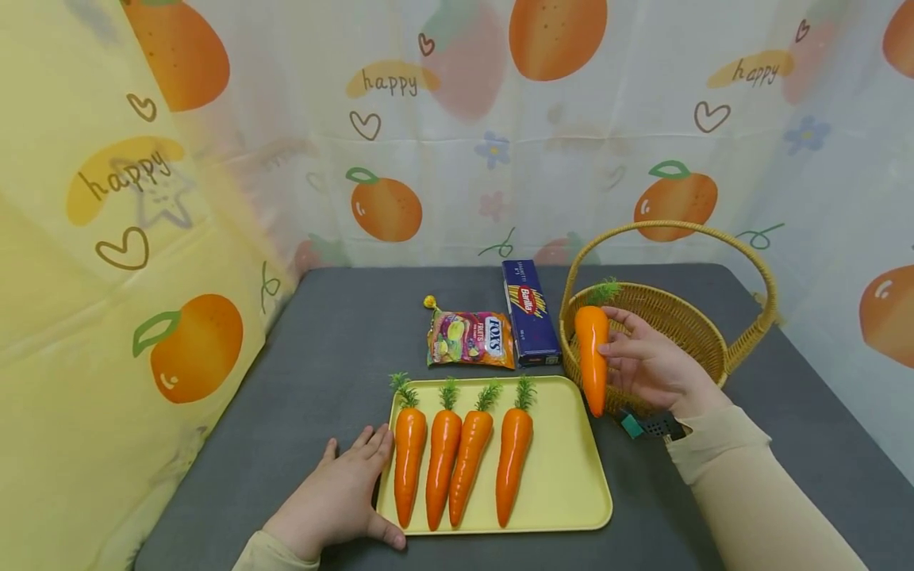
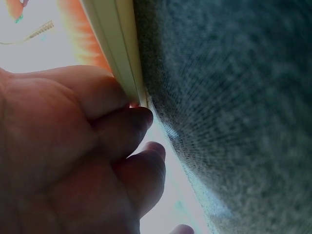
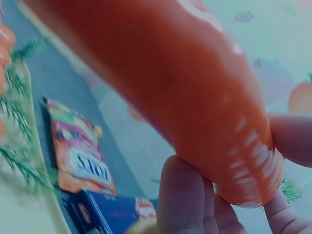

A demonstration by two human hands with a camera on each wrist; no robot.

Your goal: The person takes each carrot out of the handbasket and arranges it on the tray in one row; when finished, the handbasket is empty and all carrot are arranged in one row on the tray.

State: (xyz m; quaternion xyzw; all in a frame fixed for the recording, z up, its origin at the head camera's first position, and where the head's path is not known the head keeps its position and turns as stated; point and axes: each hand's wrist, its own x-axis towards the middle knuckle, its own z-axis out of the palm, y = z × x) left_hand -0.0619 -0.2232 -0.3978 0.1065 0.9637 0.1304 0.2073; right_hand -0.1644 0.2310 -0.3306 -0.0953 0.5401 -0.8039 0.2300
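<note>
My right hand (image 1: 653,361) pinches an orange toy carrot (image 1: 591,357) with a green top, held upright in the air at the front left of a wicker basket (image 1: 739,349). Up close in the right wrist view, fingers grip the thick end of that carrot (image 3: 209,112). At the left side of a pale yellow tray (image 1: 560,476), my left hand (image 1: 339,496) rests with its fingers spread, touching the rim. Several more carrots lie side by side on the tray, among them one at the right (image 1: 514,468). The left wrist view shows fingertips against the tray's edge (image 2: 114,44).
Behind the tray lie a Fox's candy bag (image 1: 471,339) and a blue Barilla spaghetti box (image 1: 531,313), just left of the basket. The basket's tall handle (image 1: 671,225) arches above it. Printed curtains (image 1: 457,159) border the grey table (image 1: 343,341) behind and at both sides.
</note>
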